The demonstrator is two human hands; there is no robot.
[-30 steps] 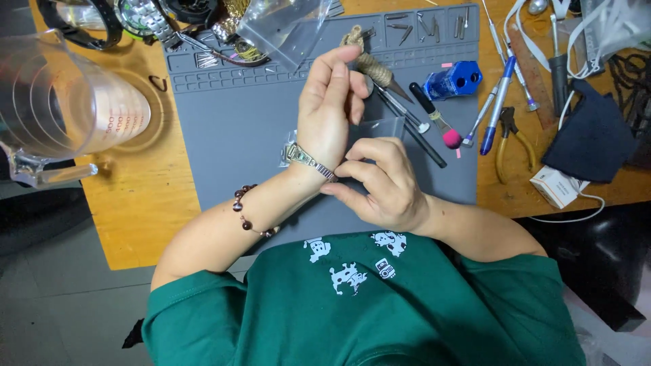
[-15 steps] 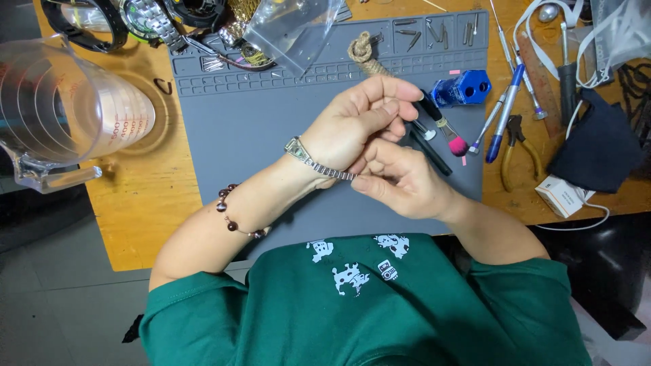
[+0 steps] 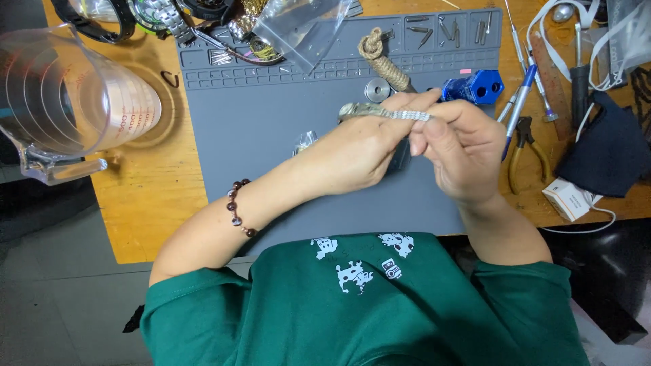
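Both hands hold a silver metal wristwatch [image 3: 380,112] above a grey work mat [image 3: 271,129]. My left hand [image 3: 352,152] grips the end with the watch case. The fingers of my right hand [image 3: 461,146] pinch the link band at the other end. The watch lies stretched out flat between the two hands. A dark bead bracelet [image 3: 237,207] sits on my left forearm. The palms hide the part of the mat beneath them.
A clear measuring jug [image 3: 68,95] stands at the left on the wooden table [image 3: 149,203]. Behind the hands lie a rope-wrapped tool [image 3: 383,61], a blue tool block [image 3: 475,87], a plastic bag [image 3: 305,27] and other watches [image 3: 135,13]. Pliers [image 3: 522,146], a dark cloth [image 3: 610,149] and a white box [image 3: 569,198] lie right.
The watch was around my left wrist with my right hand at its clasp. It is now off the wrist and held between both hands, which have moved to the right.
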